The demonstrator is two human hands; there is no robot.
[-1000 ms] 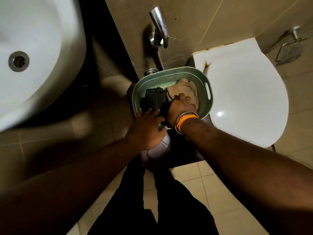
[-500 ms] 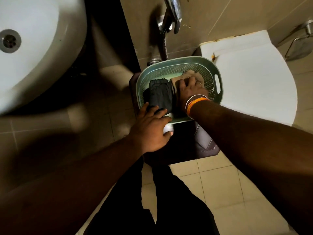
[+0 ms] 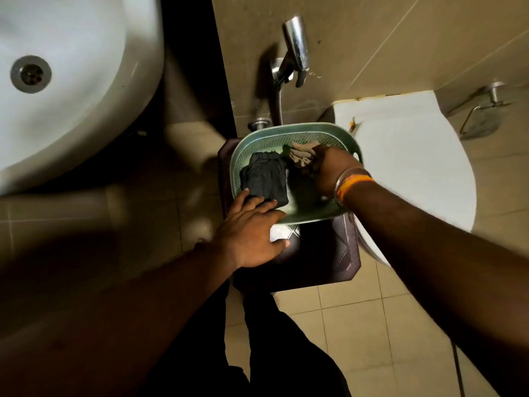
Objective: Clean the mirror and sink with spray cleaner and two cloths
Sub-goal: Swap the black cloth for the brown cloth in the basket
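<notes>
A white sink (image 3: 74, 90) is seen at upper left, its metal drain (image 3: 31, 74) visible in the bowl. A white toilet lid (image 3: 412, 167) is seen closed at right, against the tiled wall (image 3: 372, 38). The floor (image 3: 357, 325) is laid with beige tiles. A dark brown stool (image 3: 320, 262) is set between sink and toilet and serves as the surface under a green perforated basket (image 3: 274, 138). A chrome hand sprayer (image 3: 296, 48) is mounted on the wall above the basket, and a metal paper holder (image 3: 483, 116) is fixed at far right.

Two cloths are contained in the basket. A black cloth (image 3: 266, 176) is lain folded in the left half. A tan cloth (image 3: 302, 156) is bunched in the far right part, just beside the black one.

The left hand (image 3: 252, 233) is laid flat over the near rim of the basket, its grip wide, fingers spread; the fingertips (image 3: 244, 194) are touching the near edge of the black cloth, and nothing is held. The right hand (image 3: 333, 170) is lowered into the basket from the right, its grip closed on the tan cloth, which is pinched at its near edge. Bangles and an orange band (image 3: 353, 183) are worn at the right wrist. A small white item is partly hidden beneath the left hand; what it is cannot be told.
</notes>
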